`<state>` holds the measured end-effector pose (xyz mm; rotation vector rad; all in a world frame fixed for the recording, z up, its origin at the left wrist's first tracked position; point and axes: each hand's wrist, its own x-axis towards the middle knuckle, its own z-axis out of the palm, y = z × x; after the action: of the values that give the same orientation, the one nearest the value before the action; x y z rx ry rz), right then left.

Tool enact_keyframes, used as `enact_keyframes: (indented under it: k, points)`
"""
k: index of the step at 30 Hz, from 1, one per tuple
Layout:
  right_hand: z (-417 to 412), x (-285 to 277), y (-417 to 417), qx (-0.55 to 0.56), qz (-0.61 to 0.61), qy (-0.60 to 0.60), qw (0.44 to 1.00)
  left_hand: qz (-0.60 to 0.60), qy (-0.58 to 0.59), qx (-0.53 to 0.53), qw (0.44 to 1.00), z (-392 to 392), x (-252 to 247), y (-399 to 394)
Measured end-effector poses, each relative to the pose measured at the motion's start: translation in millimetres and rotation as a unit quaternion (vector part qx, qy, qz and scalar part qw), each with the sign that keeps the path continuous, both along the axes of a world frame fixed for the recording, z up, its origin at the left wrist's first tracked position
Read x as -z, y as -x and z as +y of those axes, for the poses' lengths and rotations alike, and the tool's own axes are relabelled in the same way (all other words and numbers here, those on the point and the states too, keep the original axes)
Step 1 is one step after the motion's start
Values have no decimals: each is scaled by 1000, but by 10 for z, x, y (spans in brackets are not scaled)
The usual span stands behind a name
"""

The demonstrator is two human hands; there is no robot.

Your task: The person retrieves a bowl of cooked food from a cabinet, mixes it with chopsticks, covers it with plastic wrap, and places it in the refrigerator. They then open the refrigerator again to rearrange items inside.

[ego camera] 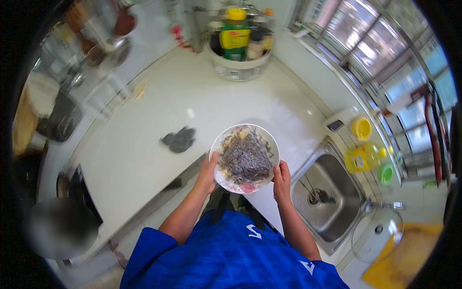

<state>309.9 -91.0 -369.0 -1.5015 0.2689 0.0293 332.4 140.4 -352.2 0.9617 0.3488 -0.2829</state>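
Observation:
A white plate [275, 144] with a pink floral pattern is held level in front of my body. On it lies a dark, grey-brown food heap [246, 155] that looks shiny; I cannot tell exactly what it is. My left hand [207, 175] grips the plate's left rim, thumb on top. At the right rim, my right hand [281, 180] holds it the same way. A crumpled dark grey cloth [179, 140] rests on the white countertop [144, 173], to the left of the plate.
To the right is a stainless steel sink [339, 180] with a faucet [384, 206]. Yellow dish soap [357, 159] stands behind it. A glass lid [377, 242] lies by a yellow cutting board [408, 249]. A white tub [240, 68] of bottles sits in the far corner.

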Motion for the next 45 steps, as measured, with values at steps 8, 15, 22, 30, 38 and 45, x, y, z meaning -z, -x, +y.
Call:
enact_keyframes:
  k: [8,15,22,30,38,45]
  points:
    - [1102,96,-24,-224,153,-151,951,51,30,-210,976,975,357,963]
    - [2342,440,388,-345,144,-40,927,-205,-645,-190,711,2047,-12,1910]
    - [4032,535,1117,-479,254,-85,836,-10,-766,-69,638,2814,90,2997]
    - [5657,808,2085,-640,320,-61,696,197,-745,-233,593,3635,302,4278]
    - [7113,1033,3522,-714,374,-6,591,363,-546,-673,344,4184,272,6068]
    - [8321,673,4869,-741,390,-21,546,260,-195,-829,454,4665,444,6753]
